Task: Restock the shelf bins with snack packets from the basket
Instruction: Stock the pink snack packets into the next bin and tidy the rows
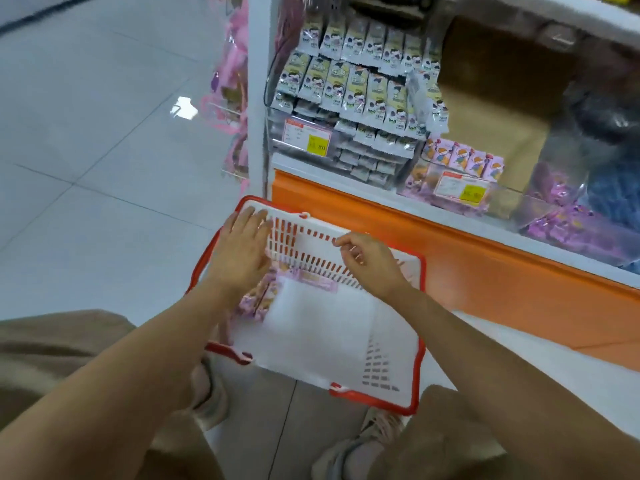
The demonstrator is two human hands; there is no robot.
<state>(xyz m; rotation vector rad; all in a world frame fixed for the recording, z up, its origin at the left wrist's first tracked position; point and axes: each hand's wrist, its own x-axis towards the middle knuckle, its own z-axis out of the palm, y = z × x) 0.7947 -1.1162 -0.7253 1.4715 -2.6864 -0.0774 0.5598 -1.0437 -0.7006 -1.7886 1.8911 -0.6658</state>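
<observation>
A white plastic basket (398, 344) with a red rim sits on the floor in front of me. Pink and purple snack packets (263, 299) lie in its left part, partly under my left wrist. My left hand (242, 251) hovers flat over the basket's far left corner, fingers spread, holding nothing. My right hand (367, 258) is over the far slotted wall, fingers curled loosely; nothing shows in it. On the shelf, a clear bin (446, 199) holds matching pink packets (464, 159). Left of it, another bin (304, 136) is full of pale green packets (356, 88).
The orange shelf base (485, 265) runs right behind the basket. A white upright post (258, 98) stands at the shelf's left end, with pink items hanging beside it (232, 91). Purple packets (571, 223) fill a bin at the right. My shoes (374, 434) stand near the basket.
</observation>
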